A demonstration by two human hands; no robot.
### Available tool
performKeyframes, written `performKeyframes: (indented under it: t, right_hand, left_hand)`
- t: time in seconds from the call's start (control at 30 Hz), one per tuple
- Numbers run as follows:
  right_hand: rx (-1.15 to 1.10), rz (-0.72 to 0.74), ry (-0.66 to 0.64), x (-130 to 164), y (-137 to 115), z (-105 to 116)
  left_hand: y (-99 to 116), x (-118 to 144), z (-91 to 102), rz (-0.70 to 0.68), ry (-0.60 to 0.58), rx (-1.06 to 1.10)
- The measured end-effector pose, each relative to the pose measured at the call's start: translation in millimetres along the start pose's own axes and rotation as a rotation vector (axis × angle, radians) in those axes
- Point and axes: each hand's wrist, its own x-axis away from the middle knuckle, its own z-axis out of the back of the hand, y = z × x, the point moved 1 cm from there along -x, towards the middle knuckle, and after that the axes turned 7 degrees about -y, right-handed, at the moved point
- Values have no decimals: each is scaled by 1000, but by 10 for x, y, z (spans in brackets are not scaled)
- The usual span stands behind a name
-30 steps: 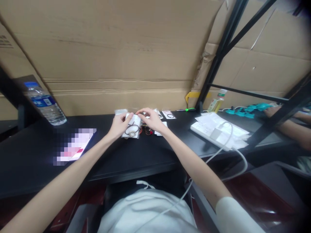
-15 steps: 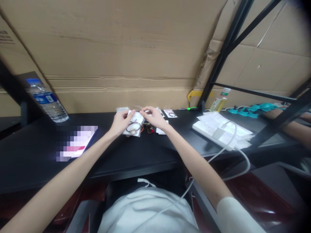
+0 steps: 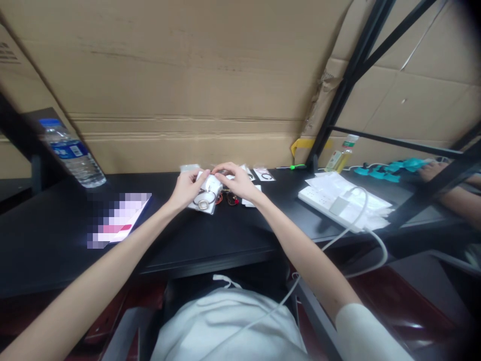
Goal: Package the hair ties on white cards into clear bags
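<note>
Between thumb and fingers, my left hand (image 3: pixel 185 190) holds a small white packet (image 3: pixel 211 183), which looks like a card in a clear plastic bag. A dark cord loop with a pale squarish charm (image 3: pixel 204 204) shows at its lower end. My right hand (image 3: pixel 240 183) pinches at the packet's upper edge, its fingertips close to my left thumb. What lies right between those fingertips is too small to make out. Orange and red cord loops (image 3: pixel 233 199) lie on the table just right of the packet. Beyond my right hand is a bagged card with a dark loop (image 3: pixel 264 174).
A water bottle (image 3: pixel 73 153) and a lit, blurred screen (image 3: pixel 126 215) are on the left. On the right, white papers (image 3: pixel 361 193) lie over a power strip (image 3: pixel 319 205) with a cable. A bottle of yellow liquid (image 3: pixel 341 154) stands behind; another person's hand (image 3: pixel 432 170) is far right.
My right fingertips have shifted slightly left along the packet's top, nearer my left thumb. The packet's lower end with the charm has moved a little left.
</note>
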Motion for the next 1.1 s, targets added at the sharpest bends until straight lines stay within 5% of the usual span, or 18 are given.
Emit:
performKeyframes:
  t: [0.27,0.43,0.83,1.1]
  right_hand:
    - [-92,-47,-67,6,-56,22]
    - [-212,-119,32,6,-87,39]
    - [-327,-154,86,-25,4,40]
    - [-217,-148,22,-3,-39,49]
  left_hand:
    - [-13,3,10,21,44,-12]
    - [-44,-10,-9,35,115,99]
    - [151,1,-22,-51,9,311]
    - [148,2,7,-13,101,305]
